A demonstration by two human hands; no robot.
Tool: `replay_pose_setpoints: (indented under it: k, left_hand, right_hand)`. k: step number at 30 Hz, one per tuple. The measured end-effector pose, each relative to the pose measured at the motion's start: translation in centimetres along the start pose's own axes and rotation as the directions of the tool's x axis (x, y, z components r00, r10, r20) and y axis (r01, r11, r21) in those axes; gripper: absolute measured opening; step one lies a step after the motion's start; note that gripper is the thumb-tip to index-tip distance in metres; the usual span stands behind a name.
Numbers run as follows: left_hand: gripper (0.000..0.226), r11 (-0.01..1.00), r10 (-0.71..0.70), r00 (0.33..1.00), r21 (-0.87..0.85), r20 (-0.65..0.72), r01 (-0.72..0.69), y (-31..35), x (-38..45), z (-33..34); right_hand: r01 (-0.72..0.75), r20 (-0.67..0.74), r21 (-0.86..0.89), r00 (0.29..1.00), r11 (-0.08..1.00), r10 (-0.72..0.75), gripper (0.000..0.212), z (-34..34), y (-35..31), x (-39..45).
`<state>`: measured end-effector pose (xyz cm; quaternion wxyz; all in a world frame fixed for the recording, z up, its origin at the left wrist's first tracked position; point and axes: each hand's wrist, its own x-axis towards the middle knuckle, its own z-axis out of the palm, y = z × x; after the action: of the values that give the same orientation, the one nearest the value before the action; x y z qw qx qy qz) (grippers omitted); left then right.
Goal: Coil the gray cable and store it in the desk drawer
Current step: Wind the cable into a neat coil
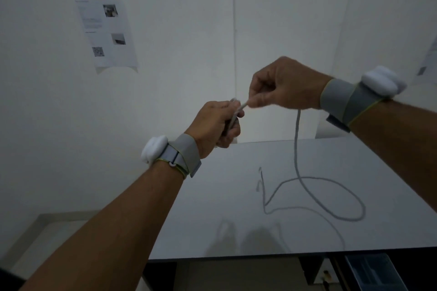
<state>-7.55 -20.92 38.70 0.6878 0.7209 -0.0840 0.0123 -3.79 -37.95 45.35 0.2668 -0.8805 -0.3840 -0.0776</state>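
The gray cable point(296, 149) hangs from my raised hands down to the white desk point(212, 208), where it lies in a loose loop and a bend at the right. My left hand point(216, 125) is closed around one end of the cable above the desk's far edge. My right hand point(281, 85) pinches the cable just to the right of it, fingertips nearly touching the left hand. The cable's far end rests on the desk near the middle. An open drawer point(376, 271) with a translucent organiser shows under the desk at the bottom right.
A white wall stands close behind the desk, with a printed sheet point(107, 30) and a yellow note taped to it. The desk's front edge runs along the bottom. Floor shows to the left of the desk. Both wrists wear gray bands with white pods.
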Motion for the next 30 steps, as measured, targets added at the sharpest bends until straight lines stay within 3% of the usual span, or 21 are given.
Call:
replay_pose_setpoints:
  k: [4, 9, 12, 14, 17, 20, 23, 26, 30]
  left_hand:
    - [0.034, 0.947, -0.070, 0.995, -0.309, 0.069, 0.088, 0.8, 0.0, -0.5]
    - [0.039, 0.926, -0.015, 0.988, -0.370, 0.150, 0.071, 1.9, -0.3, -1.0]
    - [0.039, 0.926, 0.013, 0.983, -0.373, 0.181, 0.056, 2.8, -0.6, -0.8]
    - [0.038, 0.920, 0.029, 0.979, -0.388, 0.200, 0.052, 3.2, -0.6, -0.6]
    - [0.036, 0.902, 0.052, 0.980, -0.429, 0.194, 0.037, 3.9, -0.6, -0.7]
    - [0.035, 0.881, 0.074, 0.989, -0.473, 0.131, -0.003, 4.2, -0.3, -1.1]
    - [0.035, 0.878, 0.077, 0.996, -0.476, 0.052, -0.043, 4.2, 0.0, -1.2]
    - [0.036, 0.881, 0.068, 0.998, -0.470, 0.008, -0.057, 4.3, 0.2, -1.1]
    - [0.036, 0.886, 0.068, 0.997, -0.458, -0.038, -0.078, 4.8, 0.8, -1.3]
  right_hand:
    - [-0.015, -0.181, 0.109, 0.983, 0.994, 0.035, 0.012, -0.5, 1.8, 1.5]
    - [-0.068, -0.379, 0.269, 0.910, 0.961, 0.170, 0.021, 2.0, 3.7, 2.6]
    - [-0.159, -0.397, 0.335, 0.870, 0.929, 0.292, 0.023, 3.9, 4.5, 2.8]
    - [-0.255, -0.323, 0.378, 0.865, 0.890, 0.385, 0.024, 5.3, 4.5, 2.5]
    - [-0.433, -0.106, 0.362, 0.861, 0.825, 0.498, 0.032, 7.3, 3.4, 1.1]
    - [-0.506, 0.109, 0.145, 0.862, 0.850, 0.494, 0.044, 9.0, 2.4, -0.7]
    - [-0.446, 0.280, -0.072, 0.849, 0.892, 0.447, 0.054, 10.2, 1.9, -2.2]
    - [-0.277, 0.433, -0.290, 0.815, 0.916, 0.384, 0.064, 10.3, 1.6, -3.0]
    - [-0.118, 0.441, -0.391, 0.846, 0.913, 0.299, 0.050, 8.6, 0.5, -3.4]
